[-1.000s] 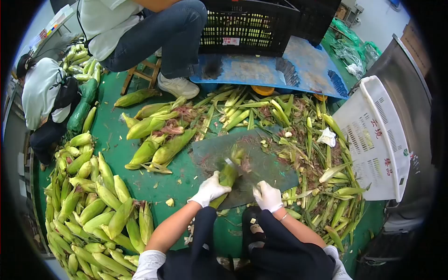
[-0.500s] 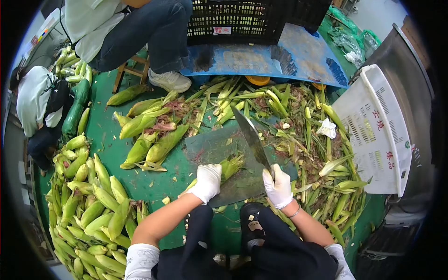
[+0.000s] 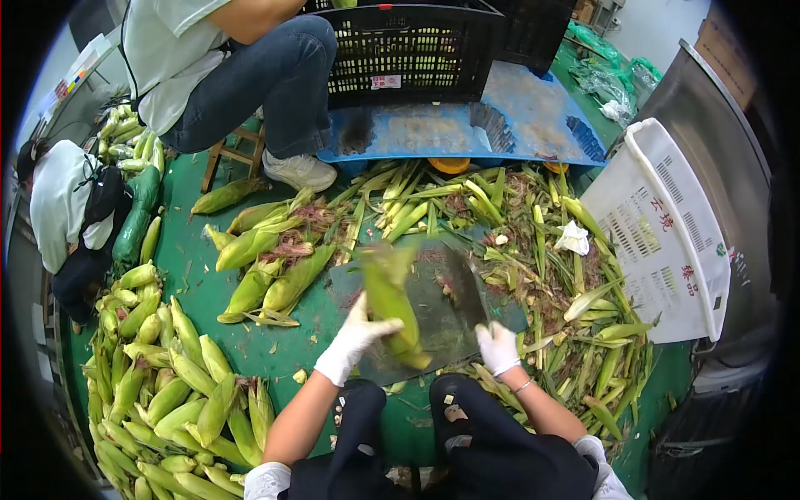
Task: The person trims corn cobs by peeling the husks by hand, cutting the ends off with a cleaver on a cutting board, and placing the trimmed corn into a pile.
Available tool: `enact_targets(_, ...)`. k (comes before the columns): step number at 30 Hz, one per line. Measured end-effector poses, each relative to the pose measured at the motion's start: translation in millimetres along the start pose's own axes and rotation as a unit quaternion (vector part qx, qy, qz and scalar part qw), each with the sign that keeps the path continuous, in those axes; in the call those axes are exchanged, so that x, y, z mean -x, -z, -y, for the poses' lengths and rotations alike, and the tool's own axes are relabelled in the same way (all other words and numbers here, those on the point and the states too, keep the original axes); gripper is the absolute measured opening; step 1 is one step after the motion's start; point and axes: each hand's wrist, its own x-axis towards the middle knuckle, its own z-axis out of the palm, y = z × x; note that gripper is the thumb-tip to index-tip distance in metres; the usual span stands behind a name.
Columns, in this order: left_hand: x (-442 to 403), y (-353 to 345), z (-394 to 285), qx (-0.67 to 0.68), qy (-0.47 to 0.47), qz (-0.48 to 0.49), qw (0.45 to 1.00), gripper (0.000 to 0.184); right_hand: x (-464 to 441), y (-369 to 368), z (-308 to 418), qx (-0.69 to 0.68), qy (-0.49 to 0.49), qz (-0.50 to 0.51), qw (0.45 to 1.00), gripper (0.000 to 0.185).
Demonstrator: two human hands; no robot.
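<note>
Head camera view: the left hand (image 3: 354,343), in a thin white glove, grasps a plump green ear of corn in its husk (image 3: 390,307), the thumb and fingers pressed to its side. The ear stands tilted above the dark, flat, rectangular cutting board (image 3: 446,333), its upper end blurred and its lower end slanting down toward the right; whether it touches the board cannot be told. The right hand (image 3: 498,350), gloved in the same white, has its fingers clenched around the handle of a broad, dark-bladed metal knife (image 3: 468,287); the handle is mostly hidden. The blade points up and away over the right part of the board, apart from the ear.

The board lies on the green floor (image 3: 283,358). Beyond its left corner rests a small group of unhusked green ears with reddish silk (image 3: 271,250), and farther left and nearer spreads a large heap of pale green ears (image 3: 179,400). Right of the board lies a litter of stripped husks and silk (image 3: 575,333), beside a tilted white plastic crate with red lettering (image 3: 667,242).
</note>
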Motion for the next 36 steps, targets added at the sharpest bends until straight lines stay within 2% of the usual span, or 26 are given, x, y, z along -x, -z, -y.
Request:
enact_targets(1,3,-1,-1,0.264,-0.011,-0.003,0.964,0.073,-5,12,9,-0.008,0.021,-0.042,0.999,0.031)
enact_targets(3,0,3,16,0.423,-0.025,-0.021,0.906,0.061,-10,36,41,-0.150,0.076,-0.091,0.982,0.022)
enact_targets(5,-9,5,41,0.408,-0.054,-0.064,0.909,0.059,-12,60,79,-0.234,0.106,-0.112,0.960,0.017)
enact_targets(7,-17,17,67,0.412,-0.038,-0.079,0.907,0.057,-11,73,108,-0.267,0.170,-0.168,0.934,0.017)
enact_targets(9,-19,26,84,0.418,-0.026,-0.097,0.903,0.055,-13,57,104,-0.287,0.168,-0.173,0.927,0.019)
enact_targets(10,-17,29,88,0.395,-0.033,-0.089,0.914,0.054,-14,37,94,-0.272,0.181,-0.183,0.927,0.018)
enact_targets(11,-13,31,89,0.371,-0.040,-0.081,0.924,0.054,-16,8,73,-0.181,0.225,-0.195,0.937,0.017)
enact_targets(12,-9,32,88,0.369,-0.043,-0.081,0.925,0.054,-11,-20,57,-0.153,0.134,-0.085,0.975,0.024)
enact_targets(13,-9,29,89,0.348,-0.042,-0.115,0.929,0.055,-17,-58,21,0.051,0.075,0.062,0.994,0.034)
enact_targets(14,-11,25,88,0.328,-0.041,-0.148,0.932,0.055,-17,-76,-5,0.011,0.011,0.135,0.991,0.044)
enact_targets(15,-17,31,85,0.322,-0.048,-0.144,0.935,0.055,-25,-69,-5,0.004,0.013,0.128,0.992,0.044)
enact_targets(17,-13,38,89,0.237,-0.097,-0.245,0.935,0.051,-19,-38,-9,0.067,0.013,0.169,0.983,0.040)
enact_targets(18,-8,39,74,0.193,-0.043,-0.272,0.942,0.045,-6,-28,-5,0.106,-0.006,0.152,0.983,0.041)
enact_targets(19,-9,44,71,0.199,-0.052,-0.278,0.938,0.045,-8,-17,-1,0.149,-0.013,0.128,0.981,0.041)
enact_targets(21,-3,56,70,0.164,0.015,-0.243,0.956,0.036,-9,-14,-29,0.238,-0.005,0.072,0.969,0.034)
enact_targets(23,9,57,53,0.178,0.032,-0.229,0.957,0.040,-10,-8,-53,0.303,-0.039,0.030,0.952,0.032)
enact_targets(25,20,60,46,0.133,-0.091,-0.082,0.984,0.047,0,-4,-48,0.366,0.035,-0.003,0.930,0.043)
enact_targets(26,22,63,53,0.124,-0.089,-0.063,0.986,0.055,4,-4,-44,0.365,0.007,0.057,0.929,0.054)
enact_targets(27,27,62,52,0.123,-0.086,-0.065,0.987,0.055,9,-2,-23,0.362,0.072,0.033,0.929,0.064)
enact_targets(28,31,58,49,0.116,-0.092,-0.054,0.988,0.056,8,-2,2,0.254,0.189,-0.028,0.948,0.054)
enact_targets(29,35,55,49,0.108,-0.095,-0.041,0.989,0.058,8,0,39,0.169,0.228,-0.003,0.959,0.052)
enact_targets(31,39,51,52,0.107,-0.129,-0.022,0.986,0.058,-5,-22,81,0.043,0.352,0.072,0.932,0.050)
enact_targets(33,46,49,51,0.073,-0.091,-0.021,0.993,0.056,-13,-59,103,-0.077,0.342,0.164,0.922,0.052)
enact_targets(34,50,40,34,0.066,-0.140,-0.014,0.988,0.049,-18,-72,112,-0.068,0.353,0.167,0.918,0.055)
enact_targets(35,52,37,30,0.061,-0.140,-0.018,0.988,0.049,-23,-81,119,-0.060,0.365,0.170,0.914,0.058)
enact_targets(36,54,36,28,-0.059,-0.199,-0.047,0.977,0.044,-26,-88,121,-0.065,0.366,0.172,0.912,0.058)
